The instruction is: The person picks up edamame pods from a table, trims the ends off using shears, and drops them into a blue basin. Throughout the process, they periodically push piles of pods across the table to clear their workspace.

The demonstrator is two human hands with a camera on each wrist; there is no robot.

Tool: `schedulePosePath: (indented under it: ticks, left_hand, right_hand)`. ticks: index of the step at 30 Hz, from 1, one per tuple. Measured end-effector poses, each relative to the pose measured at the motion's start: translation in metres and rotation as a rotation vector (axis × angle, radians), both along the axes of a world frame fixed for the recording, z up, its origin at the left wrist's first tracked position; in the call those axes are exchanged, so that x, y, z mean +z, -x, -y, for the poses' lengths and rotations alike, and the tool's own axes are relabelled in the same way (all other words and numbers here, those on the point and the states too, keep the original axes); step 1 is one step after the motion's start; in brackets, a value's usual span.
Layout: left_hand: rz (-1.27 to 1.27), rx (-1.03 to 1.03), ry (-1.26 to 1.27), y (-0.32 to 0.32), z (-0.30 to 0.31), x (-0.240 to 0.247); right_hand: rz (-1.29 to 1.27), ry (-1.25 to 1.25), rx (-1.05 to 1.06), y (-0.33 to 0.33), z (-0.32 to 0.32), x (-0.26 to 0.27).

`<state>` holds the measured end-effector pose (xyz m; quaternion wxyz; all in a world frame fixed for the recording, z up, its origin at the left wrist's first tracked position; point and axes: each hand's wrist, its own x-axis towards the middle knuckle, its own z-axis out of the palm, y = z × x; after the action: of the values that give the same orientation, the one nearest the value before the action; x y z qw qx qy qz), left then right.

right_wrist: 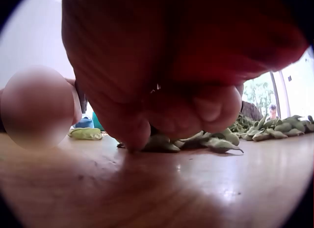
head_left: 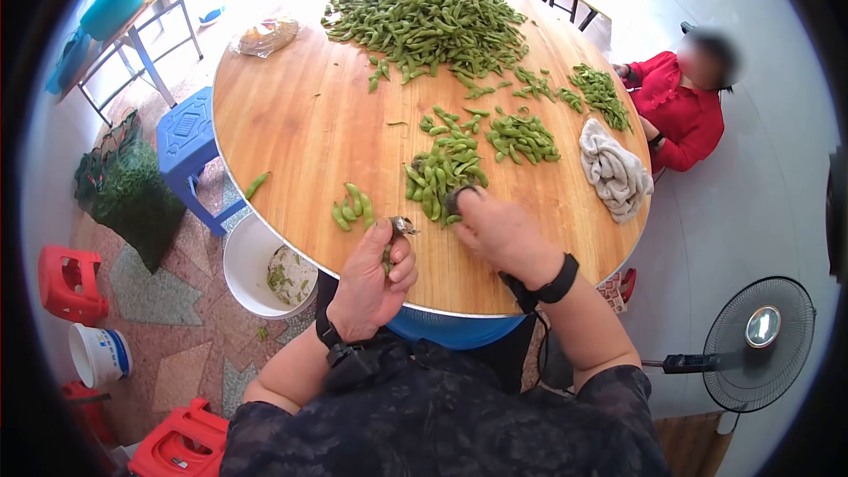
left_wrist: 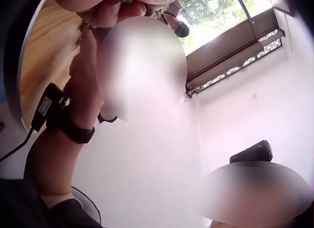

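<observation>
My left hand (head_left: 367, 287) is raised over the table's near edge, its fingers curled round a green soybean pod (head_left: 387, 258). A small shiny metal piece (head_left: 403, 226) sticks out at the thumb tip; its kind cannot be made out. My right hand (head_left: 508, 234) reaches to the near end of a small pile of soybean pods (head_left: 444, 168), with a dark rounded piece (head_left: 456, 200) at its fingertips. In the right wrist view its curled fingers (right_wrist: 216, 110) come down on pods (right_wrist: 223, 143) at the tabletop. Several loose pods (head_left: 354, 205) lie by my left hand.
The round wooden table (head_left: 300, 141) bears a big heap of pods (head_left: 428, 22), smaller piles and a crumpled cloth (head_left: 616, 168). A white bucket (head_left: 243, 269) stands below its left edge, beside a blue stool (head_left: 187, 146). A person in red (head_left: 676, 110) sits at right; a fan (head_left: 760, 344) stands nearer.
</observation>
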<state>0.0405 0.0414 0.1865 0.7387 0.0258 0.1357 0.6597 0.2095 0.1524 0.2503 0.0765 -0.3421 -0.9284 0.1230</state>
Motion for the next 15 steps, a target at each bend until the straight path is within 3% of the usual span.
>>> schedulePosePath:
  ticks: [7,8,9,10,12,15]
  left_hand:
    - [-0.293,-0.112,0.105,-0.005,-0.003,0.01]
    - [-0.331,-0.184,0.108,-0.005,-0.003,0.011]
    - [-0.331,-0.177,0.112,-0.006,-0.004,0.013]
    - [-0.345,-0.291,0.118,-0.01,-0.005,0.016]
    - [-0.326,-0.459,0.088,-0.018,-0.006,0.012]
    - [-0.202,-0.401,0.075,-0.031,-0.003,0.014]
  right_hand:
    - [-0.05,-0.076,0.001,-0.004,-0.002,-0.017]
    - [-0.209,0.076,-0.064,-0.008,-0.003,-0.016]
    - [-0.365,0.232,-0.129,-0.01,-0.001,-0.014]
    - [-0.366,0.237,-0.123,-0.009,0.004,-0.012]
    - [-0.677,0.313,-0.1,-0.008,0.02,-0.006]
    - [-0.585,0.206,-0.113,-0.013,0.044,-0.005]
